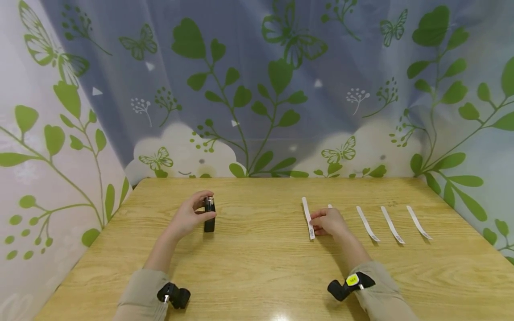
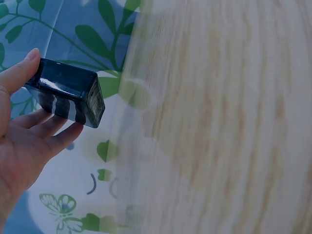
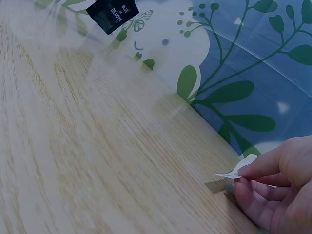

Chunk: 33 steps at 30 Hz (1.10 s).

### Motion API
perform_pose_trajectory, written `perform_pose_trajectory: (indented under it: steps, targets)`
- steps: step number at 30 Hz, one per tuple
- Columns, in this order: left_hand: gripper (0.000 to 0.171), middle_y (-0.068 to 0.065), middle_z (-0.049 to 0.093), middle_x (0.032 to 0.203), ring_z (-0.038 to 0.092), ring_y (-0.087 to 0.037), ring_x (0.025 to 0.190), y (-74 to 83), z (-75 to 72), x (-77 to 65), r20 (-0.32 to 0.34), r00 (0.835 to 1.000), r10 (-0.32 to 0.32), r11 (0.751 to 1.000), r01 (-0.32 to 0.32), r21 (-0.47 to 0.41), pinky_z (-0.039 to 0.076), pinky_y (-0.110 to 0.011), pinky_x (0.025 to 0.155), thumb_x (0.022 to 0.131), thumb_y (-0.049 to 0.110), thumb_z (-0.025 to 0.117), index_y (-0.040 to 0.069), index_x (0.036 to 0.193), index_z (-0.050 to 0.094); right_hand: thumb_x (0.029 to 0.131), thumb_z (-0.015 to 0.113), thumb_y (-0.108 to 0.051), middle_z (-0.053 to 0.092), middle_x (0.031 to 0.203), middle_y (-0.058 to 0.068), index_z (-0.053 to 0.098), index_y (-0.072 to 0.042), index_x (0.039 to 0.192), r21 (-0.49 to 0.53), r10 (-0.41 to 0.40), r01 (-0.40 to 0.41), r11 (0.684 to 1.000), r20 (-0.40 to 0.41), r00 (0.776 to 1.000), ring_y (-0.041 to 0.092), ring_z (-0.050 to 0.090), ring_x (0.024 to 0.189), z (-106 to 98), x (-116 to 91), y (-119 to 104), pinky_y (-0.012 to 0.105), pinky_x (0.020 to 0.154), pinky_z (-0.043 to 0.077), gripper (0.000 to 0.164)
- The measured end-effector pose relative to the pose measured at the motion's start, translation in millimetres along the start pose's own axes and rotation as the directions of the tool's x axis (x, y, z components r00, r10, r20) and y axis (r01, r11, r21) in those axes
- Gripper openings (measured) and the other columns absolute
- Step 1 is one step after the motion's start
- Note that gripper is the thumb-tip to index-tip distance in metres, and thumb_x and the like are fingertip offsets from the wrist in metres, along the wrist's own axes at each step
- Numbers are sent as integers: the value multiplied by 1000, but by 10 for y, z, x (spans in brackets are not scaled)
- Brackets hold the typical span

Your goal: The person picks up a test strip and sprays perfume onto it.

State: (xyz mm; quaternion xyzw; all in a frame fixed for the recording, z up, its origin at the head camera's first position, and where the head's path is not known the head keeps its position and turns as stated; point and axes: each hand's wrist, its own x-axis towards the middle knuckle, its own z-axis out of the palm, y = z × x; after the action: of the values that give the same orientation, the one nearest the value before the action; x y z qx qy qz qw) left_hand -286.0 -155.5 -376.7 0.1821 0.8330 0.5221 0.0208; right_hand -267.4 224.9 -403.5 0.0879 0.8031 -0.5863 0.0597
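In the head view my left hand (image 1: 188,217) grips a dark, square-sided perfume bottle (image 1: 209,218) with a silvery neck, fingers at its top and thumb across its side. The left wrist view shows the glossy bottle (image 2: 68,87) between thumb and fingers. White lettering shows on the bottle (image 3: 113,14) in the right wrist view. My right hand (image 1: 330,221) pinches a white paper test strip (image 1: 307,216) by its edge, right of the bottle. Up close, thumb and fingertips hold that strip (image 3: 240,169), slightly bent, over the wooden table.
A strip (image 1: 330,206) pokes out behind my right hand, mostly hidden. Farther right lie more white strips in a row: one (image 1: 367,224), another (image 1: 392,225) and a third (image 1: 419,223). A patterned curtain (image 1: 249,111) borders the far edge of the wooden table (image 1: 257,267).
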Motion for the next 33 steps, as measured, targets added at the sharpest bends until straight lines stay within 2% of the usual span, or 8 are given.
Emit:
perform_pose_trajectory:
  steps: [8,13,16,21,28,33]
  targets:
    - [61,-25,34,139,32,-39,129,-71,-9,-18,18,999,-48,998,48,-44,38,-49,97,86,4,65,1,137,32,83,59,8,56,67,4,58,13,99,-2,8,-8,1000,-10,1000,10,55,58,2,8,20,23,53,51,17]
    - [73,-25,26,145,28,-39,132,-106,-9,-49,48,994,-101,995,101,0,32,-52,101,87,7,65,0,145,22,82,59,8,56,66,4,59,14,97,-43,-13,13,999,-7,1000,9,54,57,26,7,38,23,52,51,16]
    - [75,-25,24,146,27,-38,132,-136,-17,-61,72,992,-107,994,107,10,32,-51,101,88,7,64,-1,147,18,81,59,8,56,65,4,60,14,96,-82,-35,34,996,-8,999,9,54,56,47,14,49,23,52,51,16]
    - [74,-26,26,145,27,-38,132,-154,-40,-68,97,990,-102,995,103,-5,34,-50,100,87,3,64,-4,146,19,80,60,8,57,66,6,61,13,94,-131,-48,44,990,-26,999,10,55,56,72,24,55,25,52,52,15]
    - [76,-25,20,148,21,-41,134,-104,-88,-64,125,987,-100,995,97,32,27,-53,104,84,4,67,-5,145,21,79,62,8,58,67,7,63,11,91,-220,-59,45,975,-56,997,11,55,53,85,38,28,24,50,51,12]
    - [71,-25,23,147,19,-42,134,-110,-105,-70,126,987,-103,994,97,51,25,-54,104,85,4,67,-5,143,27,78,62,8,58,68,9,62,10,88,-248,-68,53,967,-54,996,12,55,52,96,27,-3,24,49,51,11]
